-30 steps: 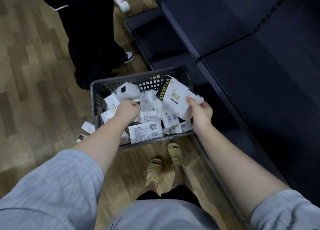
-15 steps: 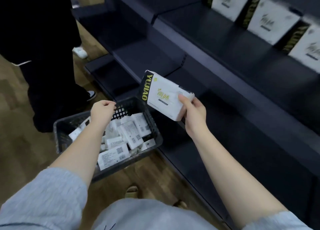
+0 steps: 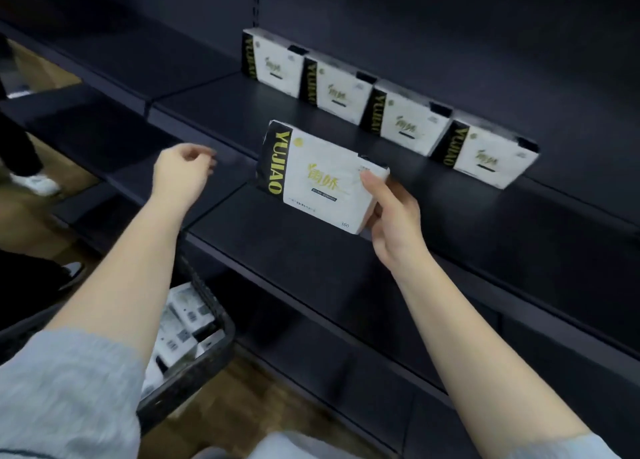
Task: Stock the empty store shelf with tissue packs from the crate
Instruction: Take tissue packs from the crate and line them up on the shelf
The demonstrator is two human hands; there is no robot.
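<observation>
Head view: right hand [image 3: 391,223] grips a tissue pack [image 3: 320,176] by its right end, thumb on the front face, other fingers behind. Pack is upright, slightly tilted, carried in the air in front of the shelf [image 3: 346,136], not yet resting on it. Left hand [image 3: 181,171] is raised, loosely curled, holds nothing; it is blurred, so the finger detail is uncertain.

Four packs [image 3: 336,89] already stand in a row at the back of the shelf, faces forward, side by side. Crate [image 3: 194,372] sits on the floor at lower left, with more packs inside.

Step in hand, as I judge it: set this pack on the shelf. To do it well, bring it in level over the front lip, stand it upright with the printed face out, and line it up with the row, either at the row's left end or in front of it. Let go only once the base sits flat, since a soft pack may tip.

Edges and room: open shelf space lies left of the row and in front of it. Front lip sits just behind the pack as seen. The shelf below juts out under the arm. The back wall is close behind the row, so a hard push could knock the standing packs.
</observation>
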